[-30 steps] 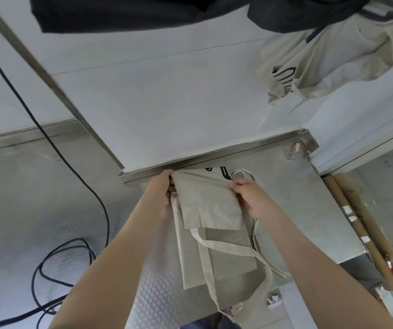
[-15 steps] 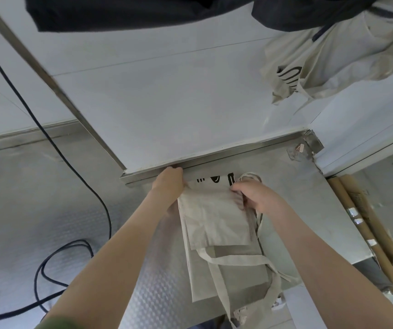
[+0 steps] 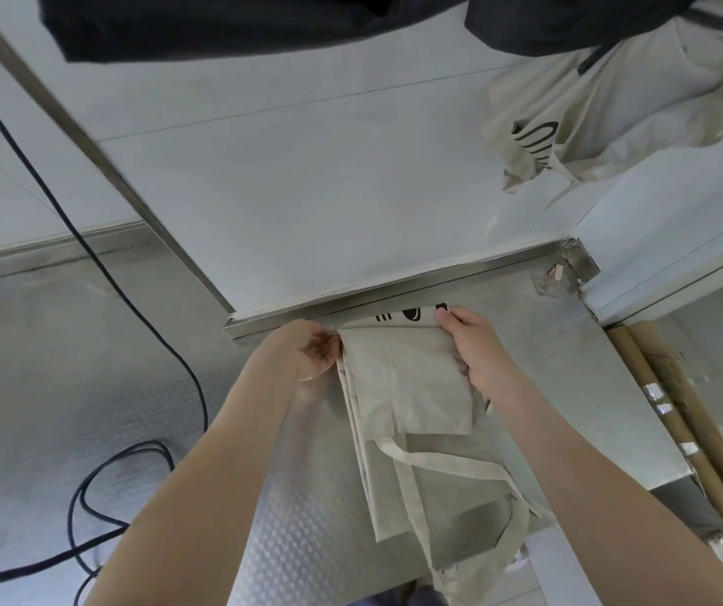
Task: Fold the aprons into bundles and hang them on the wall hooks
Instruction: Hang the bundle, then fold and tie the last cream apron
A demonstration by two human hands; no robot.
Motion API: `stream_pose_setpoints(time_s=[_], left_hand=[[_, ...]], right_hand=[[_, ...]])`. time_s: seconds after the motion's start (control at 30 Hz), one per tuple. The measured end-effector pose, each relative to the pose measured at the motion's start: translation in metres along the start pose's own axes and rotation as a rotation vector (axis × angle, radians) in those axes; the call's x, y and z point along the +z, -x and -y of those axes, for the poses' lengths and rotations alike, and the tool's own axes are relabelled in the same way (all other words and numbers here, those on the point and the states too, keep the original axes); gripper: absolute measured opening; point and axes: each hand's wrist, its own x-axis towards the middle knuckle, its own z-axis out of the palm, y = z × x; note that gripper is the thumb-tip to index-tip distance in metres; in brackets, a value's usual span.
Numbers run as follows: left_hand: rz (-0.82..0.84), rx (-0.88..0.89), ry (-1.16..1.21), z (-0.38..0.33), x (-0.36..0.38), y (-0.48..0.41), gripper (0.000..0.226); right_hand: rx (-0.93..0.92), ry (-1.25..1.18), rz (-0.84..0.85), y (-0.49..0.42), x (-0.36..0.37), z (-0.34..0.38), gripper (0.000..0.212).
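Note:
A beige apron (image 3: 408, 378) lies folded lengthwise on the steel table (image 3: 569, 387), its far end close to the wall trim, with black print showing at the far edge. My left hand (image 3: 307, 354) pinches the fold's left corner. On the right corner my right hand (image 3: 469, 338) grips the fold, thumb over the cloth. Apron straps (image 3: 447, 463) trail toward me and off the table's near edge. Another beige apron (image 3: 613, 107) with black print hangs bunched on the wall at upper right. The hooks themselves are hidden.
Dark cloth (image 3: 241, 24) hangs across the top of the view. A black cable (image 3: 88, 487) runs down the wall and loops on the patterned steel at left. Cardboard tubes (image 3: 679, 413) lie along the table's right side. A metal bracket (image 3: 578, 260) sits at the wall corner.
Both hands have carried the folded end of the apron away from me toward the wall trim; more black print shows at the far edge. The right hand has slid to the far right corner.

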Motion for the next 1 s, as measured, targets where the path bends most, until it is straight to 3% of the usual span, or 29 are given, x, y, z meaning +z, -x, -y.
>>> stream_pose_setpoints(time_s=[0.1, 0.17, 0.3, 0.43, 0.6, 0.87, 0.93, 1.0], left_hand=[[0.041, 0.007, 0.181, 0.006, 0.006, 0.004, 0.021], [0.065, 0.099, 0.111, 0.013, 0.011, 0.003, 0.018], [0.114, 0.137, -0.181, 0.019, 0.014, 0.003, 0.037], [0.034, 0.103, -0.273, 0.013, 0.015, -0.001, 0.030], [-0.109, 0.112, -0.423, 0.009, 0.025, -0.004, 0.018], [-0.073, 0.190, 0.079, 0.024, 0.035, -0.013, 0.036], [-0.156, 0.275, -0.118, 0.026, 0.034, -0.009, 0.027], [-0.380, 0.500, -0.668, 0.030, 0.029, -0.008, 0.023]], right_hand=[[0.020, -0.055, -0.015, 0.000, -0.003, -0.004, 0.035], [0.027, -0.060, -0.042, 0.001, -0.007, -0.004, 0.045], [0.045, 0.002, 0.028, 0.004, -0.014, -0.004, 0.023], [0.067, -0.080, 0.171, 0.007, -0.019, -0.007, 0.013], [0.119, -0.154, 0.337, 0.013, -0.030, -0.003, 0.018], [0.075, -0.280, 0.212, 0.006, -0.030, -0.002, 0.017], [0.072, -0.239, 0.178, 0.003, -0.029, -0.001, 0.018], [0.065, -0.066, 0.183, 0.004, -0.035, -0.003, 0.017]])
